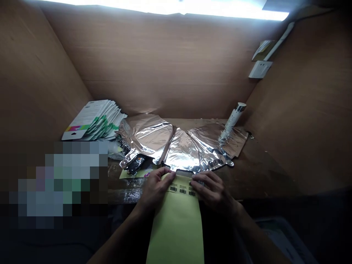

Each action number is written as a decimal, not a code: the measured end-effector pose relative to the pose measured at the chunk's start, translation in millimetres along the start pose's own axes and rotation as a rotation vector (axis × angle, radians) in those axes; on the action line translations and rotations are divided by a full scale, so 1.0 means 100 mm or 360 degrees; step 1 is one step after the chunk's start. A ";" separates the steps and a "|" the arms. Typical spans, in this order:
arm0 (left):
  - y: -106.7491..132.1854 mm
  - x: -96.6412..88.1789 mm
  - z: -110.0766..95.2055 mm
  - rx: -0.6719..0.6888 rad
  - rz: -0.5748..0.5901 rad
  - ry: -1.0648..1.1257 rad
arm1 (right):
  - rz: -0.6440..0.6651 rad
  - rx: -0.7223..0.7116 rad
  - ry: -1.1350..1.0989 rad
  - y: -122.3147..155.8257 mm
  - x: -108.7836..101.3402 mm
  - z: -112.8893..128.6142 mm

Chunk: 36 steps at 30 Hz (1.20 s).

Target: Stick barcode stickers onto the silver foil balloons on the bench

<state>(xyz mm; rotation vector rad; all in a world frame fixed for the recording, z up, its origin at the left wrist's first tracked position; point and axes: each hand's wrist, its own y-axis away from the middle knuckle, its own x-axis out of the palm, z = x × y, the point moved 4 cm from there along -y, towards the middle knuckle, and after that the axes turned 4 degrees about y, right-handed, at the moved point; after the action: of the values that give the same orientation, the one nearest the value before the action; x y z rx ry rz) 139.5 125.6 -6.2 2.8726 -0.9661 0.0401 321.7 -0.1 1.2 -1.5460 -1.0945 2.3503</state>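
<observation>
A long yellow strip of barcode labels (177,223) hangs from the table's front edge toward me. Across its top runs a row of small printed barcodes. My left hand (158,183) pinches the strip's upper left corner, thumb on top. At the upper right corner the fingers of my right hand (210,187) are closed on the strip's edge, beside the rightmost barcode; whether a label is lifted there I cannot tell. Just beyond both hands lie shiny silver foil bags (183,148), fanned out and overlapping.
A stack of white printed cards (93,119) leans at the back left. A dark glossy packet (136,164) lies on a yellow sheet (125,175) left of the hands. A white bottle-like cylinder (232,119) rests on the foil at right. Wooden panels (170,66) enclose the table.
</observation>
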 end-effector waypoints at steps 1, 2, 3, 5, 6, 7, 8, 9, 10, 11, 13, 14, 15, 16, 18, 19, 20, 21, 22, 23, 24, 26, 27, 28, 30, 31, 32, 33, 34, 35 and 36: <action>0.00 -0.01 0.03 -0.0002 -0.0013 -0.0004 | -0.0060 0.0055 -0.0108 0.00 0.00 0.00; 0.00 -0.03 0.06 -0.0002 -0.0044 -0.0034 | -0.0141 0.0155 -0.0238 -0.01 -0.01 -0.04; 0.00 -0.06 0.09 -0.0002 -0.0082 -0.0084 | -0.0225 0.0303 -0.0366 -0.02 -0.04 -0.12; 0.01 -0.10 0.16 0.0000 -0.0122 -0.0204 | -0.0287 0.0635 -0.0533 -0.06 -0.09 -0.37; 0.01 -0.10 0.20 0.0002 -0.0109 -0.0256 | -0.0202 0.0764 -0.0535 -0.09 -0.11 -0.53; 0.01 -0.11 0.24 0.0006 -0.0082 -0.0297 | -0.0038 0.0824 -0.0495 -0.14 -0.11 -0.69; 0.02 -0.11 0.28 0.0009 -0.0046 -0.0325 | 0.0183 0.0818 -0.0433 -0.20 -0.09 -0.83; 0.03 -0.10 0.31 0.0017 -0.0010 -0.0343 | 0.0406 0.0781 -0.0389 -0.26 -0.06 -0.97; 0.03 -0.10 0.33 0.0027 0.0011 -0.0353 | 0.0583 0.0736 -0.0365 -0.31 -0.02 -1.08; 0.03 -0.10 0.35 0.0033 0.0023 -0.0358 | 0.0722 0.0699 -0.0351 -0.35 0.03 -1.17; 0.03 -0.10 0.38 0.0033 0.0032 -0.0370 | 0.0871 0.0660 -0.0338 -0.43 0.13 -1.30; 0.03 -0.11 0.38 0.0032 0.0033 -0.0388 | 0.0910 0.0658 -0.0312 -0.45 0.18 -1.33; 0.02 -0.11 0.39 0.0033 0.0030 -0.0415 | 0.0923 0.0667 -0.0274 -0.46 0.21 -1.35; 0.02 -0.11 0.39 0.0038 0.0027 -0.0447 | 0.0907 0.0686 -0.0229 -0.46 0.23 -1.35; 0.01 -0.11 0.38 0.0058 0.0021 -0.0503 | 0.0784 0.0757 -0.0103 -0.40 0.22 -1.29; 0.00 -0.09 0.38 0.0062 0.0019 -0.0514 | 0.0659 0.0820 -0.0052 -0.35 0.18 -1.24; 0.00 -0.07 0.37 0.0063 0.0019 -0.0512 | 0.0520 0.0891 -0.0060 -0.27 0.14 -1.15; -0.02 -0.03 0.35 0.0066 0.0022 -0.0499 | 0.0404 0.0961 -0.0157 -0.17 0.12 -1.05; -0.05 0.02 0.33 0.0073 0.0033 -0.0482 | 0.0316 0.1028 -0.0340 -0.06 0.11 -0.93; -0.09 0.09 0.30 0.0088 0.0072 -0.0468 | 0.0315 0.1062 -0.0641 0.07 0.14 -0.78; -0.15 0.19 0.27 0.0106 0.0148 -0.0463 | 0.0381 0.1084 -0.0981 0.21 0.19 -0.64; -0.35 0.40 0.20 0.0167 0.0308 -0.0488 | 0.0368 0.1214 -0.1421 0.49 0.20 -0.44; -0.49 0.51 0.16 0.0220 0.0344 -0.0525 | 0.0296 0.1313 -0.1511 0.64 0.17 -0.41; -0.65 0.63 0.11 0.0293 0.0340 -0.0586 | 0.0211 0.1414 -0.1532 0.78 0.12 -0.40; -0.99 0.91 0.04 0.0493 0.0268 -0.0815 | 0.0132 0.1554 -0.1490 1.04 -0.04 -0.42; -1.17 1.07 0.02 0.0594 0.0261 -0.0953 | 0.0151 0.1587 -0.1465 1.15 -0.11 -0.43; -1.34 1.26 0.02 0.0673 0.0298 -0.1083 | 0.0187 0.1610 -0.1452 1.24 -0.19 -0.43; -1.50 1.45 0.03 0.0724 0.0362 -0.1191 | 0.0218 0.1630 -0.1440 1.32 -0.25 -0.43; -1.65 1.63 0.06 0.0748 0.0428 -0.1275 | 0.0232 0.1656 -0.1422 1.39 -0.30 -0.44; -1.79 1.79 0.10 0.0746 0.0488 -0.1336 | 0.0233 0.1678 -0.1410 1.44 -0.34 -0.44; -1.91 1.92 0.14 0.0721 0.0541 -0.1382 | 0.0225 0.1696 -0.1418 1.49 -0.37 -0.44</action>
<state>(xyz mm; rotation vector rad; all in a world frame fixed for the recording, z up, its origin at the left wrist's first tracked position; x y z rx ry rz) 407.3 160.0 -27.0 3.0730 -1.7565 -1.1834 416.4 -103.8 -73.6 -0.1962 0.3312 2.9182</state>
